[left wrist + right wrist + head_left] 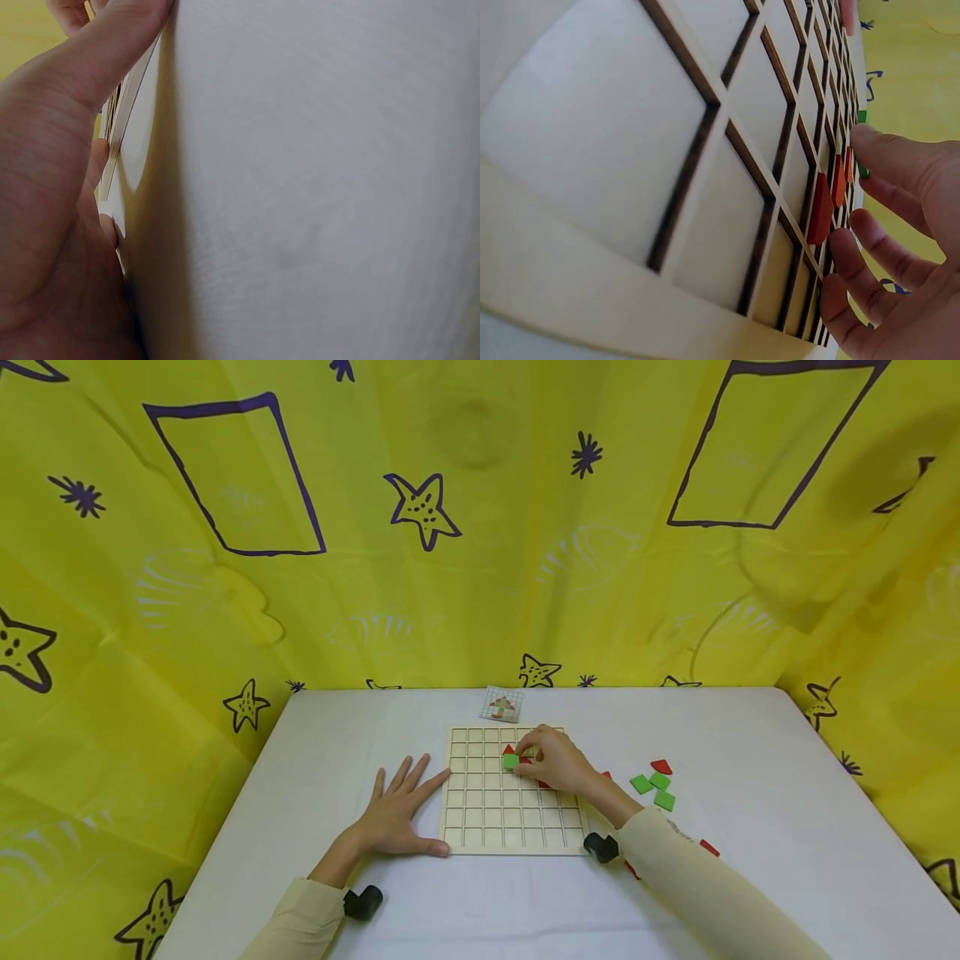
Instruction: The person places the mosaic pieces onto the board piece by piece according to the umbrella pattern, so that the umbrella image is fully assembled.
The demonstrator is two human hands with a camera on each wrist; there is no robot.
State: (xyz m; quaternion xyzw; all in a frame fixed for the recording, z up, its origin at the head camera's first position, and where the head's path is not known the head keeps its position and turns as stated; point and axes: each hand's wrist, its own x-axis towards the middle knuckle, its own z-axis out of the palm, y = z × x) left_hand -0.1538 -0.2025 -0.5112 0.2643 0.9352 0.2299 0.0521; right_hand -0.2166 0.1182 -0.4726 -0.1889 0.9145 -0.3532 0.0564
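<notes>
Tile (511, 762), green, partly hidden by right hand (557, 762).

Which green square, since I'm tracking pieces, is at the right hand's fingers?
The green square the right hand pinches over the grid board; the other three green squares lie right of the board.

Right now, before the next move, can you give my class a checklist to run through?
1. Left grip at the board's left edge: ok.
2. Right grip pinching a green square: ok.
3. Green square seated in a cell: cannot tell.
4. Pattern card uncovered behind the board: ok.
5. Red pieces on the board matching the card: cannot tell.
6. Loose red pieces grouped together: not ok, scattered.
</notes>
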